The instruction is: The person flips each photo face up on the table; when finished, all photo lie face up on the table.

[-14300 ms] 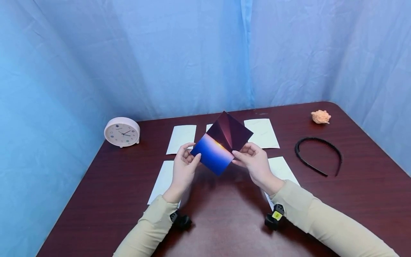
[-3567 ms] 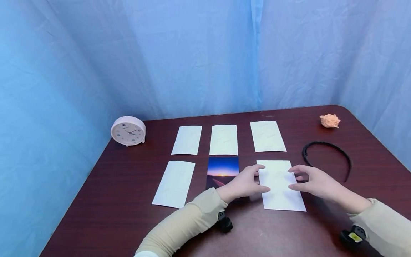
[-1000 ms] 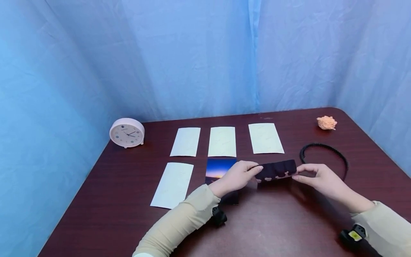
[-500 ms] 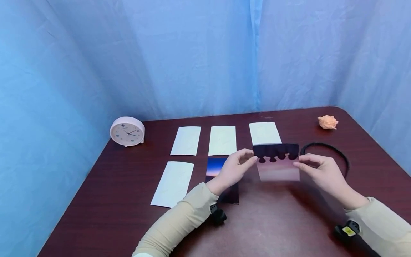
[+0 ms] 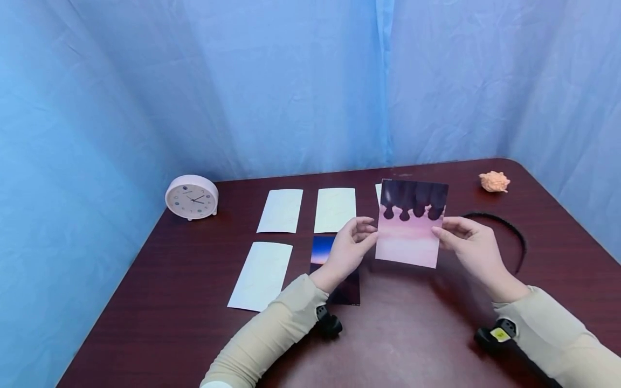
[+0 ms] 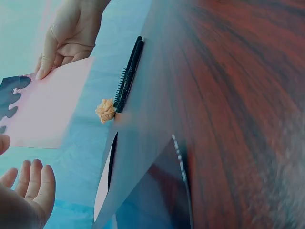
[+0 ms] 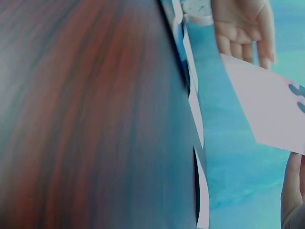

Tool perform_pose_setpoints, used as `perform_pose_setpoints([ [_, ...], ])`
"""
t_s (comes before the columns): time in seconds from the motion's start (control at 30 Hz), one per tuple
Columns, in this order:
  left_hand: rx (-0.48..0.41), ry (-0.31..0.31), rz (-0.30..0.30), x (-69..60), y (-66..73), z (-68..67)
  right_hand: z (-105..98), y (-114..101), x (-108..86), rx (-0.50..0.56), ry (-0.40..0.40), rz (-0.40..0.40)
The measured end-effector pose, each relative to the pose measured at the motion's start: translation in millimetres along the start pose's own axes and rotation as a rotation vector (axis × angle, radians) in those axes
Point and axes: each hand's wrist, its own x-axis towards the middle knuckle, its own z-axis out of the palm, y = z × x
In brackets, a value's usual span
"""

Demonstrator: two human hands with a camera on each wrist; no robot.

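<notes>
A photo print (image 5: pixel 409 237) with dark drip shapes over a pink, cloudy field stands raised above the table, picture side facing me. My right hand (image 5: pixel 473 253) pinches its right edge, thumb on the front and fingers behind. At the left edge is my left hand (image 5: pixel 346 248); its thumb tip lies at or against the print, and whether it touches is unclear. In the left wrist view the left hand's fingers (image 6: pixel 35 179) are spread apart from the print. Below the left forearm, a sunset photo (image 5: pixel 322 250) lies face up, partly hidden by that hand.
White-backed prints lie face down: one back left (image 5: pixel 280 211), one back middle (image 5: pixel 335 210), one front left (image 5: pixel 261 276). Another peeks out behind the raised print. A round clock (image 5: pixel 192 197) stands at left. At right are a black headband (image 5: pixel 504 225) and a peach-coloured crumpled lump (image 5: pixel 494 182).
The white-backed print at front right was picked up, turned over and raised until its pink picture faces me. The left hand's fingers have loosened from it; the right hand keeps its pinch.
</notes>
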Motion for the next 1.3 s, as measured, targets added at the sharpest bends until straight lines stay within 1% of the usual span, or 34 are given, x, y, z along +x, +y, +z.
perform_pose_setpoints([
  [0.07, -0.047, 0.032, -0.008, 1.1, -1.5, 0.4, 5, 0, 1.9, 0.190, 0.008, 0.031],
  [0.17, -0.110, 0.074, -0.018, 2.0, -2.0, 1.3, 12, 0, 4.2, 0.429, 0.022, 0.059],
  [0.2, -0.132, 0.085, -0.023, 2.2, -1.7, 1.6, 15, -1, 4.7, 0.486, 0.024, 0.067],
  [0.27, -0.171, 0.108, -0.030, 2.2, -0.8, 2.6, 19, -3, 5.3, 0.562, 0.031, 0.086],
  [0.37, -0.251, 0.132, -0.043, 2.4, 0.8, 4.1, 26, -7, 5.4, 0.644, 0.065, 0.118],
  [0.57, -0.434, 0.183, -0.073, 3.4, 3.9, 7.4, 42, -14, 6.0, 0.710, 0.210, 0.164],
  [0.67, -0.492, 0.209, -0.069, 3.6, 5.6, 8.7, 51, -17, 6.9, 0.754, 0.271, 0.172],
  [0.73, -0.513, 0.228, -0.061, 3.8, 6.3, 9.5, 56, -19, 7.1, 0.775, 0.289, 0.167],
  [0.83, -0.539, 0.263, -0.040, 4.6, 6.3, 10.1, 63, -21, 6.9, 0.800, 0.282, 0.160],
  [0.9, -0.541, 0.288, -0.019, 4.9, 5.9, 10.1, 65, -22, 6.5, 0.807, 0.265, 0.158],
  [1.03, -0.538, 0.318, 0.012, 5.2, 5.2, 9.3, 67, -20, 6.6, 0.811, 0.241, 0.164],
  [1.17, -0.533, 0.321, 0.021, 5.5, 4.9, 7.9, 67, -18, 6.9, 0.794, 0.227, 0.168],
  [1.3, -0.513, 0.314, 0.026, 5.0, 5.7, 5.5, 63, -16, 6.7, 0.794, 0.187, 0.161],
])
